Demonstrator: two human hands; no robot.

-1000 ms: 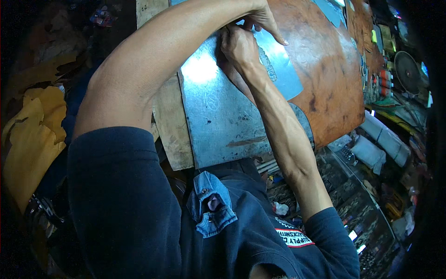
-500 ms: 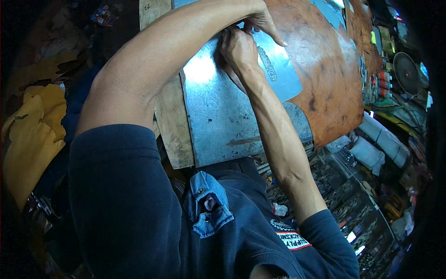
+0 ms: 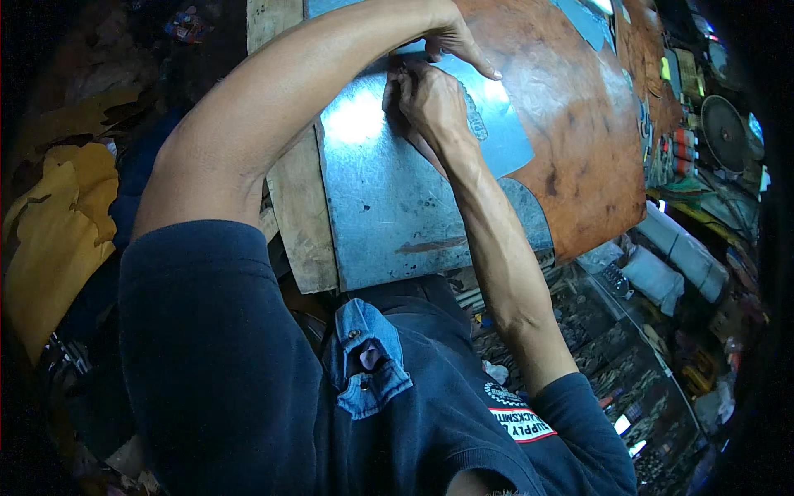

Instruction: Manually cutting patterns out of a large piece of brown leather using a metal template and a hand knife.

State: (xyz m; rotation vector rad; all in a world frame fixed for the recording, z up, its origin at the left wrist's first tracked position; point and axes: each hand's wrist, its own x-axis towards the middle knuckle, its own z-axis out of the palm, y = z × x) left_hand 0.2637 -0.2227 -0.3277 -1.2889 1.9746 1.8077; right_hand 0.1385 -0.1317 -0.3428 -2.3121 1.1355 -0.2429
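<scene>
A smooth, shiny blue-grey sheet (image 3: 511,147) with rounded corners and a dark emblem lies over brown leather (image 3: 579,124). My left arm arches across from the left, and my left hand (image 3: 460,40) rests at the sheet's far part, thumb and fingers stretched apart. Just nearer to me, my right hand (image 3: 434,99) is closed low beside the sheet's left edge. What its fingers grip is hidden by the hand. A narrow strip of leather (image 3: 423,147) shows beneath my right wrist, on the scuffed metal-grey work surface (image 3: 376,202).
A wooden board (image 3: 303,215) runs along the work surface's left side. Yellow-tan leather pieces (image 3: 58,240) hang at the far left. A round fan (image 3: 723,132), wrapped bundles (image 3: 653,277) and a glass-topped case (image 3: 612,355) crowd the right.
My right hand has drawn slightly toward me along the sheet's left edge, opening a gap between the hands. My left hand has shifted slightly left, its fingers still spread.
</scene>
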